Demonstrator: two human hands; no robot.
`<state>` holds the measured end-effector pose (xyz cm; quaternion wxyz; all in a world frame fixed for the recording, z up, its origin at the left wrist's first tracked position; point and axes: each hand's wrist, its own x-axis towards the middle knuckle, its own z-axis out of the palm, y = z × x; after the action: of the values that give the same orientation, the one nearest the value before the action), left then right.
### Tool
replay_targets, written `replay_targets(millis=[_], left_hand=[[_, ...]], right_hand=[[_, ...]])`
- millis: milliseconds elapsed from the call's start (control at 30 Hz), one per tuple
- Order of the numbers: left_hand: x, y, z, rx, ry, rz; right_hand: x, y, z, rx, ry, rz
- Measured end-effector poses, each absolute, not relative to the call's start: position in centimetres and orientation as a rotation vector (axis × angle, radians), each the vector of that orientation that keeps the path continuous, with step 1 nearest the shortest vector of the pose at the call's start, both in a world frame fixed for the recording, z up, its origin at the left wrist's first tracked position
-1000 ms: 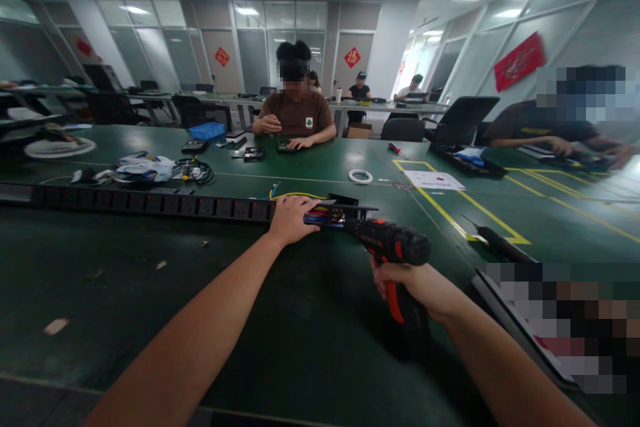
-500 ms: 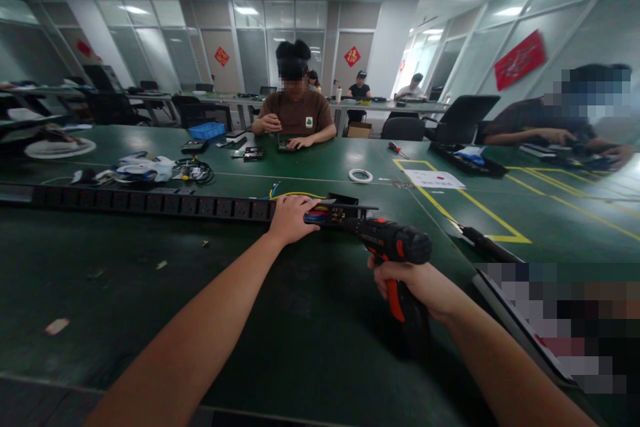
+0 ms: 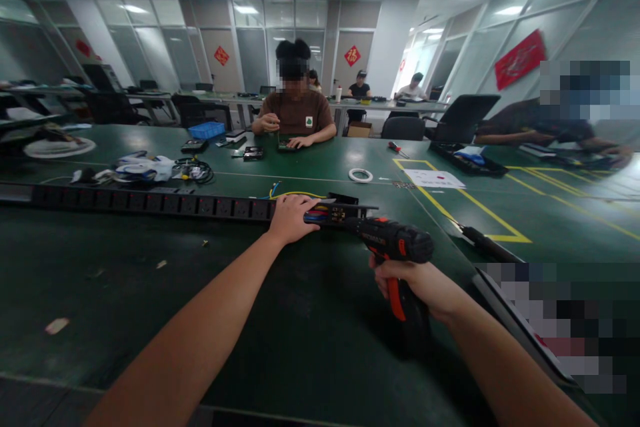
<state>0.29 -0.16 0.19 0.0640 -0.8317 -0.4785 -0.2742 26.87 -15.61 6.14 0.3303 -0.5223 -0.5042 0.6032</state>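
Observation:
A long black power strip [image 3: 205,208] with a row of sockets lies across the green table. My left hand [image 3: 293,219] is wrapped over it near its right end, fingers on the far side and thumb on the near side. Coloured wires [image 3: 316,213] show in the strip's opened end, right of my fingers, beside a terminal block [image 3: 339,214]. In my right hand [image 3: 405,280] is a black and orange cordless drill [image 3: 395,240], gripped by its handle. Its nose points left at the terminal block; whether the bit touches a screw cannot be made out.
Behind the strip lie bundled cables [image 3: 193,170], a white ring [image 3: 360,175] and a paper sheet [image 3: 434,178]. A soldering-iron-like tool [image 3: 487,243] lies to the right. Across the table sits a co-worker [image 3: 295,110]; another person [image 3: 545,123] works at the right.
My hands, the strip and the drill stay almost in place; the drill's rear tips very slightly lower. The person at the right has shifted their arms.

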Motion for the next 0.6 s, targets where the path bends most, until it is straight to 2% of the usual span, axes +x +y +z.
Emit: replay_targets(millis=[600], left_hand=[[0.26, -0.14, 0.11, -2.518, -1.431, -0.835]], right_hand=[[27.15, -15.44, 5.95, -1.348, -1.315, 1.597]])
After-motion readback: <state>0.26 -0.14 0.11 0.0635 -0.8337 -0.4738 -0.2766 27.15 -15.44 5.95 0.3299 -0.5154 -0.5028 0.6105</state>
